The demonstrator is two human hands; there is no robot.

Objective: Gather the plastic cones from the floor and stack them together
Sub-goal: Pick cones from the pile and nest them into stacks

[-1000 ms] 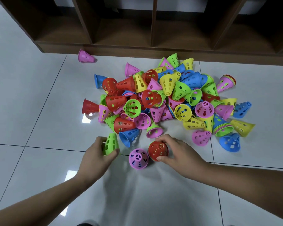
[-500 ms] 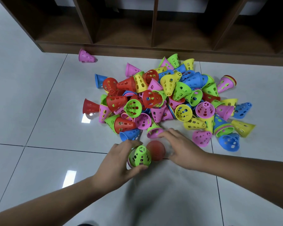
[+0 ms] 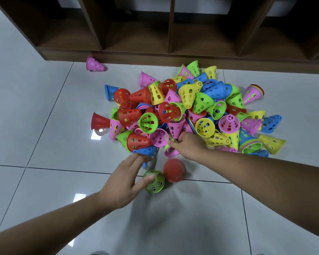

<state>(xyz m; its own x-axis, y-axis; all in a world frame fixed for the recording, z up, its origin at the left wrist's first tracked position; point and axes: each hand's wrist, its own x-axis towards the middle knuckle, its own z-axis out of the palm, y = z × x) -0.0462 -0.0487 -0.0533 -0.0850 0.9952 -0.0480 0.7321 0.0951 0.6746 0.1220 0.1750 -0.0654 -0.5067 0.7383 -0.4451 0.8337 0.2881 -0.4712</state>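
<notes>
Green cone (image 3: 153,181) stood on the pale floor tile (image 3: 44,181) nearest the viewer, the left hand (image 3: 124,183) loose and spread, thumb against its side, nothing gripped. Red cone (image 3: 174,170) stood just beside it, untouched. Beyond, the right hand (image 3: 189,145) reached into the near edge of the heap of cones (image 3: 182,113), fingers curled at a pink cone (image 3: 170,151); whether it had a grip could not be told. Farthest, a lone pink cone (image 3: 94,64) lay by the dark wooden shelf (image 3: 155,57).
</notes>
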